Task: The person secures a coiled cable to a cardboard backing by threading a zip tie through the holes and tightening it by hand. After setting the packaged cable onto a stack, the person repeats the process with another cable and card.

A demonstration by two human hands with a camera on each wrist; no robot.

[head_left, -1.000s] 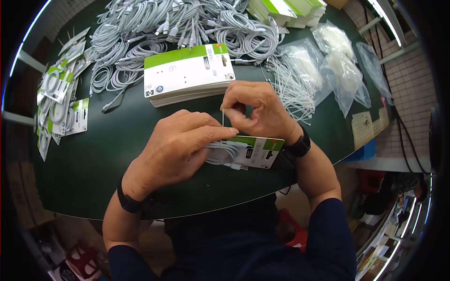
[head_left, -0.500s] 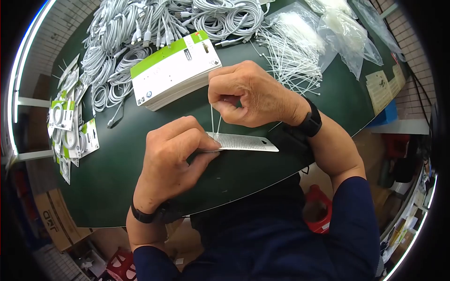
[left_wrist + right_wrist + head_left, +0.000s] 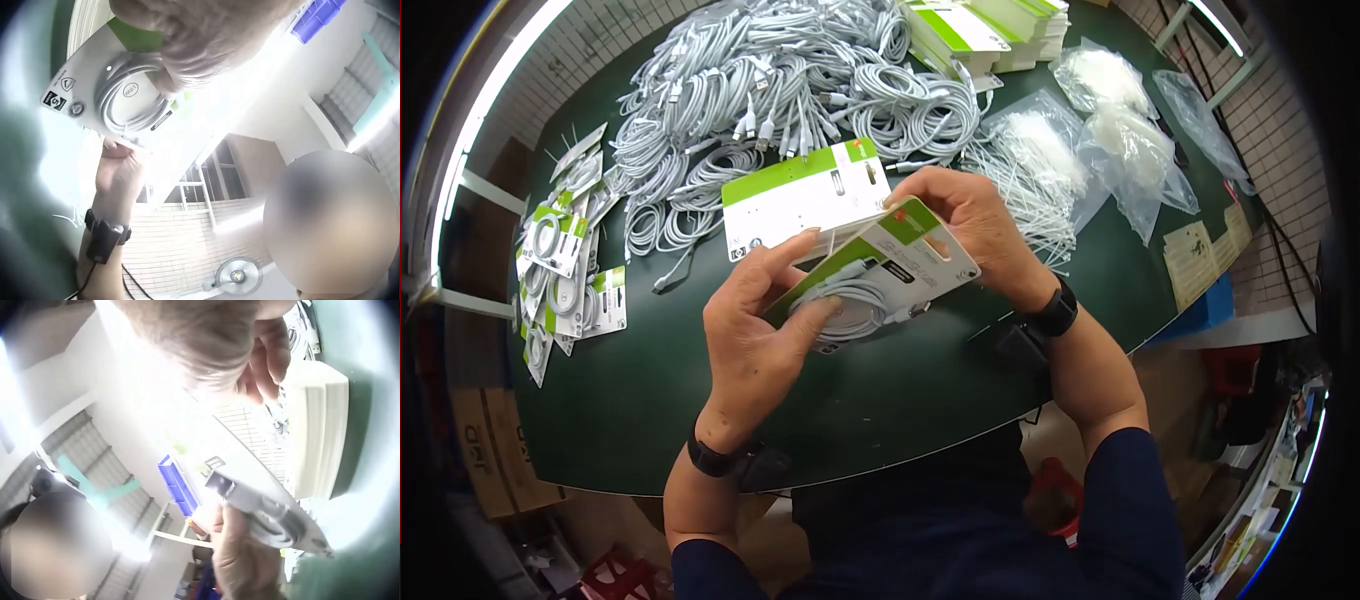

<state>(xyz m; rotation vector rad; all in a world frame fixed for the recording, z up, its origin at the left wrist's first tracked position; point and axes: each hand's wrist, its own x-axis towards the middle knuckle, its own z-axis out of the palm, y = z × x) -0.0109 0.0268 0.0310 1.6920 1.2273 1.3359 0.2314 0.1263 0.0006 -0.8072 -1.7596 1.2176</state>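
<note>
A white-and-green retail card (image 3: 932, 262) with a coiled grey USB cable (image 3: 862, 312) on its front is tilted up above the table. My left hand (image 3: 750, 325) grips its left end, thumb over the coil and fingers behind. At the upper right edge my right hand (image 3: 980, 235) holds the card, its fingers partly hidden behind it. The left wrist view shows the coil (image 3: 106, 100) lying flat against the card. In the right wrist view a cable plug (image 3: 220, 482) stands out near the left thumb.
Right behind the hands sits a stack of blank cards (image 3: 785, 205). Farther back lies a big heap of grey cables (image 3: 730, 100). Loose white zip ties (image 3: 1030, 205) and plastic bags (image 3: 1135, 150) are at right, finished-looking carded cables (image 3: 560, 270) at left, more card stacks (image 3: 990, 35) at the back.
The card has turned from near edge-on to its front facing up, and has been raised. My right hand has gone from pulling a white zip tie upward to holding the card's edge.
</note>
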